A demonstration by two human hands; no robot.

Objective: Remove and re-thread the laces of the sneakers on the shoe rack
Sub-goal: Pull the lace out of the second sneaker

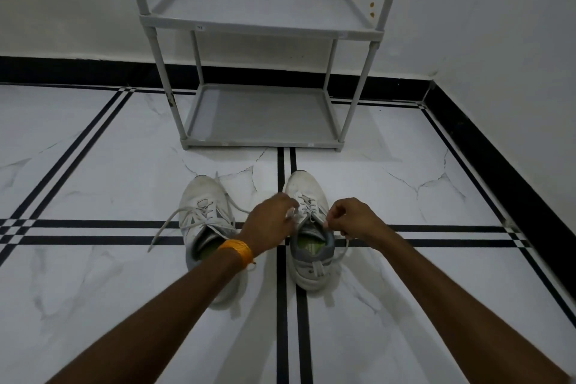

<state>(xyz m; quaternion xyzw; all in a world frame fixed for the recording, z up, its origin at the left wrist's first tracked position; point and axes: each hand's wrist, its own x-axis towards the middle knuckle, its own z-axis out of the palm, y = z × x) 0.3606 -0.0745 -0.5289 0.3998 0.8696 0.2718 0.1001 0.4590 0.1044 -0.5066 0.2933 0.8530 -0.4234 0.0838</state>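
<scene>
Two white sneakers stand side by side on the floor, toes pointing away from me. The left sneaker [202, 206] has its laces untied, with loose ends trailing out to the left and upward. At the right sneaker [307, 193], my left hand [269, 221] pinches a lace end at the left side of the tongue. My right hand [352, 217] pinches the other lace end at the right side of the collar. An orange band circles my left wrist.
A grey two-shelf shoe rack [261, 28] stands against the white wall beyond the sneakers, both shelves bare. The floor is white marble tile with black stripes. A black skirting runs along the wall and down the right side.
</scene>
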